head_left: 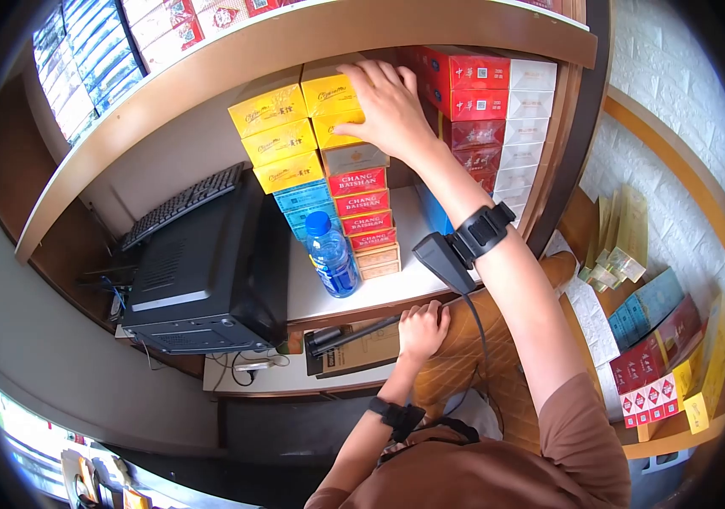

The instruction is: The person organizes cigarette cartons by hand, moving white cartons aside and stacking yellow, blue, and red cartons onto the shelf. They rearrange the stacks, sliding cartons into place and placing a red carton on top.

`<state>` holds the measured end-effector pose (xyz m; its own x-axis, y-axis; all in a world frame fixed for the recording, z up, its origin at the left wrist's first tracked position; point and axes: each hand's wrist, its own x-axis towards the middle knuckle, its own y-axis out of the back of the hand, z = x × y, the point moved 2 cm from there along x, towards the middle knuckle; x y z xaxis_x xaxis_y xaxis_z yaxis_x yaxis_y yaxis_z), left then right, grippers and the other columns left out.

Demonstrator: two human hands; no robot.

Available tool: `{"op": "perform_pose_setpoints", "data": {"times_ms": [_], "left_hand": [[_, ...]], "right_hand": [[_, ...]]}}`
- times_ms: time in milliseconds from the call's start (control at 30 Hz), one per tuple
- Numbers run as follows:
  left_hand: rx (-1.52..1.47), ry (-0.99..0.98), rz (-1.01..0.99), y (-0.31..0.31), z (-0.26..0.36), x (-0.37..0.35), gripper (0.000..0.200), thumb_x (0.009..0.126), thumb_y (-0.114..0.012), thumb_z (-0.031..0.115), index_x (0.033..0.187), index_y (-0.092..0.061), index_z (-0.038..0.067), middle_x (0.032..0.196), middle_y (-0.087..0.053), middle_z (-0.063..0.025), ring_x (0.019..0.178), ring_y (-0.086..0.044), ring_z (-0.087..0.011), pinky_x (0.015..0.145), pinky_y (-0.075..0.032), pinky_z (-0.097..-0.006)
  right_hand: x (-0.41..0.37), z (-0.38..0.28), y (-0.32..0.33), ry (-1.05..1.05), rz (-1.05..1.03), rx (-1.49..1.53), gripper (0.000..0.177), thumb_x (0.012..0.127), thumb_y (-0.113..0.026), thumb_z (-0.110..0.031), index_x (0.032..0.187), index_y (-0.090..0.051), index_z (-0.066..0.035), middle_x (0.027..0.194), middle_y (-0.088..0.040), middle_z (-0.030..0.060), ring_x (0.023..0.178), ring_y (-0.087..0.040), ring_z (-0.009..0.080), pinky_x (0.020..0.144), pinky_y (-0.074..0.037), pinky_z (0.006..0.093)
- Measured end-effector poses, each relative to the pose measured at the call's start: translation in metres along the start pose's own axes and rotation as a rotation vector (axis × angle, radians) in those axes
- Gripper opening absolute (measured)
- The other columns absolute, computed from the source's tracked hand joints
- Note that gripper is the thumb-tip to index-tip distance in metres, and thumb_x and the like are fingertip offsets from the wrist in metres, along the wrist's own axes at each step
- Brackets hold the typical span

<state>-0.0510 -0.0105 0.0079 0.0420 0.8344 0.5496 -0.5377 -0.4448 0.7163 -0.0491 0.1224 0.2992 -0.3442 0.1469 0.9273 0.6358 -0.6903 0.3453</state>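
Observation:
My right hand (392,110) is at the top of a stack, fingers over the upper edge of a yellow cigarette carton (326,93) and thumb against the front of the carton below. Under these, the column has a grey-brown carton (354,159) and several red cartons (361,204) lettered "CHANG BAISHAN". More yellow cartons (278,142) sit on blue ones (305,197) to the left. Lower down, my left hand (424,331) has its fingers curled at the shelf's front edge (345,316), near the end of a black rod (358,337); the fingertips are partly hidden.
A capped blue bottle (331,259) stands before the stacks. Left of it are a black computer case (201,271) and a keyboard (183,204). Red and white cartons (479,106) fill the right side. An overhead shelf board (295,47) crosses above. A cable hangs from my right wrist device (447,259).

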Motion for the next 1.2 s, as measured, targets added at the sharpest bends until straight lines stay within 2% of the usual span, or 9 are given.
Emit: {"op": "perform_pose_setpoints", "data": {"times_ms": [267, 433, 533, 600, 633, 733, 800, 967, 1200], "left_hand": [[-0.005, 0.003, -0.003, -0.003, -0.001, 0.0, 0.022, 0.083, -0.053, 0.027, 0.079, -0.062, 0.007, 0.068, -0.064, -0.011, 0.066, -0.062, -0.0268, 0.065, -0.049, -0.0383], [-0.018, 0.002, 0.016, -0.005, -0.002, 0.0, 0.023, 0.083, -0.053, 0.029, 0.079, -0.061, 0.008, 0.064, -0.062, -0.0116, 0.065, -0.062, -0.028, 0.066, -0.048, -0.0394], [-0.005, -0.006, 0.015, -0.003, -0.002, 0.0, 0.022, 0.083, -0.053, 0.028, 0.077, -0.059, 0.008, 0.064, -0.062, -0.0118, 0.064, -0.061, -0.0281, 0.065, -0.048, -0.04], [-0.011, -0.001, 0.021, -0.001, -0.001, 0.001, 0.021, 0.083, -0.053, 0.028, 0.076, -0.059, 0.008, 0.064, -0.062, -0.0113, 0.064, -0.061, -0.0277, 0.064, -0.048, -0.0398], [-0.028, -0.002, 0.034, 0.0, 0.0, 0.001, 0.02, 0.082, -0.054, 0.027, 0.075, -0.059, 0.008, 0.064, -0.062, -0.0106, 0.064, -0.061, -0.0273, 0.064, -0.048, -0.0395], [-0.02, -0.002, 0.032, 0.0, 0.0, 0.001, 0.021, 0.082, -0.055, 0.026, 0.073, -0.058, 0.008, 0.064, -0.062, -0.0101, 0.063, -0.06, -0.0268, 0.063, -0.047, -0.0388], [-0.015, 0.005, 0.014, 0.0, -0.001, 0.001, 0.021, 0.081, -0.055, 0.026, 0.074, -0.059, 0.007, 0.065, -0.062, -0.0104, 0.064, -0.06, -0.0269, 0.064, -0.047, -0.0387], [0.0, -0.065, -0.037, -0.006, -0.009, -0.004, 0.025, 0.077, -0.058, 0.029, 0.079, -0.063, 0.004, 0.068, -0.062, -0.0116, 0.069, -0.061, -0.0273, 0.067, -0.047, -0.0388], [0.02, -0.058, -0.06, -0.005, -0.008, -0.003, 0.024, 0.076, -0.06, 0.029, 0.072, -0.062, 0.004, 0.065, -0.06, -0.0106, 0.066, -0.059, -0.0264, 0.066, -0.046, -0.0382]], "right_hand": [[-0.025, -0.005, 0.054, 0.136, 0.118, -0.129, 0.045, 0.072, -0.066, -0.003, 0.114, -0.051, -0.008, 0.107, -0.053, 0.0085, 0.104, -0.047, 0.0232, 0.089, -0.031, 0.0417], [-0.067, -0.02, 0.14, 0.022, 0.277, 0.107, 0.056, 0.06, -0.065, 0.005, 0.113, -0.054, -0.009, 0.108, -0.054, 0.0078, 0.104, -0.049, 0.0272, 0.091, -0.038, 0.0394], [-0.114, -0.024, 0.191, -0.124, 0.344, 0.162, 0.053, 0.069, -0.073, -0.008, 0.116, -0.049, -0.002, 0.11, -0.052, 0.0151, 0.105, -0.052, 0.0285, 0.088, -0.045, 0.0373], [-0.15, -0.017, 0.226, -0.035, 0.291, 0.084, 0.043, 0.082, -0.062, -0.024, 0.114, -0.043, -0.002, 0.109, -0.049, 0.0158, 0.101, -0.053, 0.0323, 0.083, -0.049, 0.0418], [-0.159, -0.017, 0.227, 0.039, 0.454, 0.062, 0.036, 0.084, -0.058, -0.023, 0.11, -0.043, -0.003, 0.104, -0.049, 0.0159, 0.095, -0.055, 0.0332, 0.079, -0.049, 0.0428], [-0.18, -0.038, 0.247, -0.082, 0.431, 0.143, 0.036, 0.082, -0.059, -0.02, 0.108, -0.042, -0.004, 0.098, -0.049, 0.0152, 0.088, -0.056, 0.0327, 0.074, -0.05, 0.042], [-0.204, -0.034, 0.246, -0.071, 0.357, 0.217, 0.034, 0.081, -0.06, -0.02, 0.106, -0.043, -0.005, 0.097, -0.049, 0.0157, 0.084, -0.056, 0.0318, 0.072, -0.051, 0.0412], [-0.23, -0.038, 0.221, -0.147, -0.253, 0.374, 0.047, 0.064, -0.069, 0.002, 0.106, -0.049, -0.004, 0.107, -0.05, 0.0149, 0.097, -0.055, 0.034, 0.079, -0.048, 0.0382], [-0.241, -0.031, 0.174, -0.212, -0.455, 0.397, 0.058, 0.058, -0.067, 0.009, 0.112, -0.051, -0.006, 0.108, -0.05, 0.013, 0.106, -0.051, 0.0319, 0.088, -0.045, 0.0388]]}}
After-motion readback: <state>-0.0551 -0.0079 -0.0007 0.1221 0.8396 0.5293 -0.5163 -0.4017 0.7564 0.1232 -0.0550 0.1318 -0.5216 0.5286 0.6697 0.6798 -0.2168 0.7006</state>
